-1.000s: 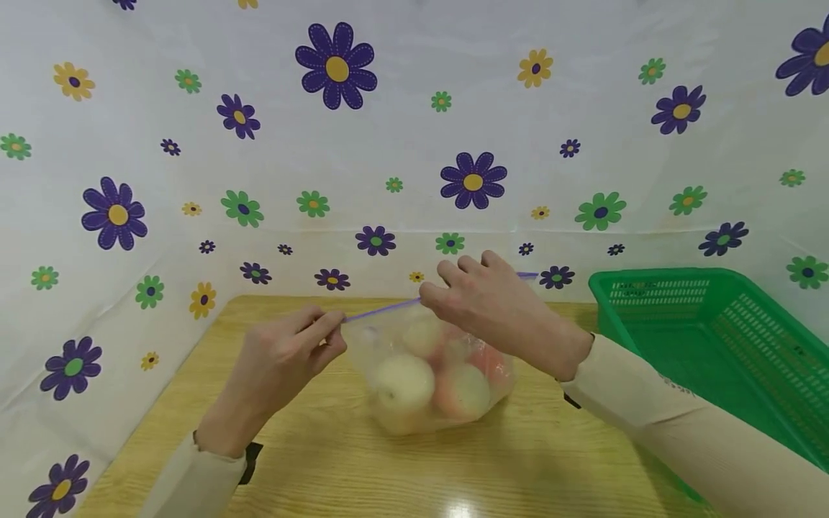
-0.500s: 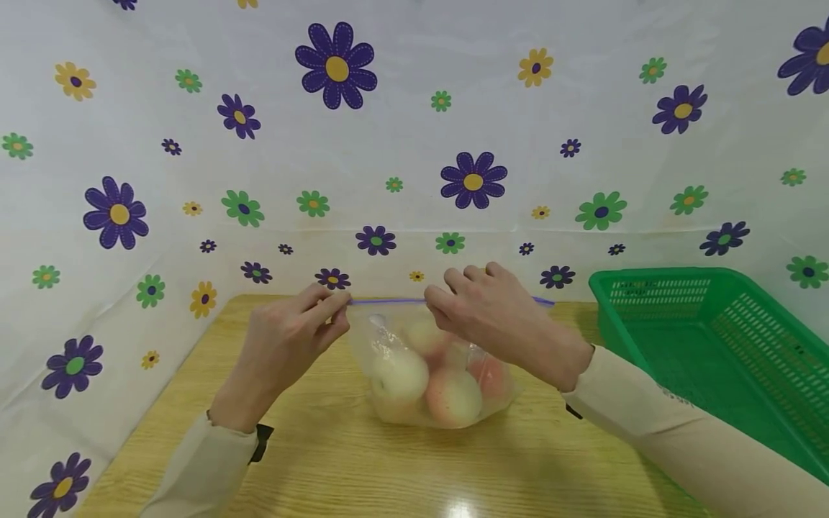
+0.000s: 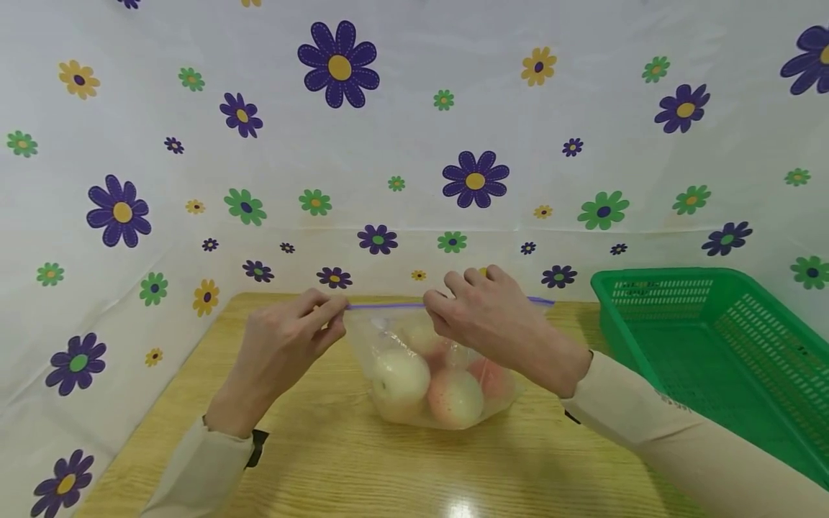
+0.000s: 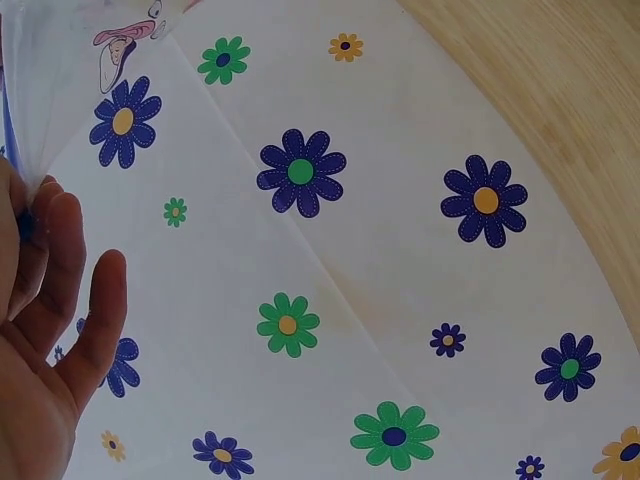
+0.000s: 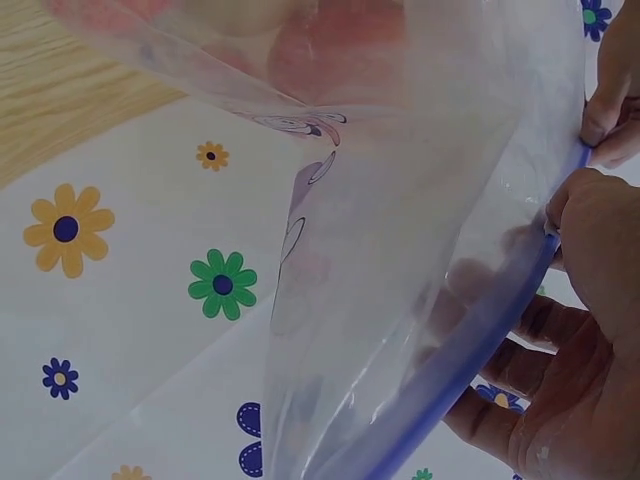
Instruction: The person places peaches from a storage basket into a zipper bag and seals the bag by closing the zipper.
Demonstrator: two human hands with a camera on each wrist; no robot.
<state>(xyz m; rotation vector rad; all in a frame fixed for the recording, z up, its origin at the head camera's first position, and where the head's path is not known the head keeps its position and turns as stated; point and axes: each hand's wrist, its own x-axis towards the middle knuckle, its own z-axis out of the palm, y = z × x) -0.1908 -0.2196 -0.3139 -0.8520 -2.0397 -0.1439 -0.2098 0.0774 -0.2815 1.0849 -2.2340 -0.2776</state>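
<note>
A clear zip bag (image 3: pixel 382 338) with a purple-blue zip strip (image 3: pixel 388 306) hangs upright over the wooden table. Inside are several round, pale yellow fruits with a red blush, among them a pale one (image 3: pixel 401 381) and a redder one (image 3: pixel 456 398). My left hand (image 3: pixel 285 338) pinches the strip's left end between thumb and forefinger. Farther right, my right hand (image 3: pixel 488 316) pinches the same strip near its middle. In the right wrist view, the right thumb lies on the near side of the strip (image 5: pixel 470 350) and the other fingers (image 5: pixel 510 370) are behind it.
A green plastic basket (image 3: pixel 637 367) with slotted walls stands at the right of the wooden table (image 3: pixel 363 475). Behind the table hangs a white sheet (image 3: pixel 401 129) with printed flowers, which also covers the left side.
One second ago the strip slanted up to the right; now it is almost level. My left hand has risen and my right hand has lowered a little. Both keep their pinch.
</note>
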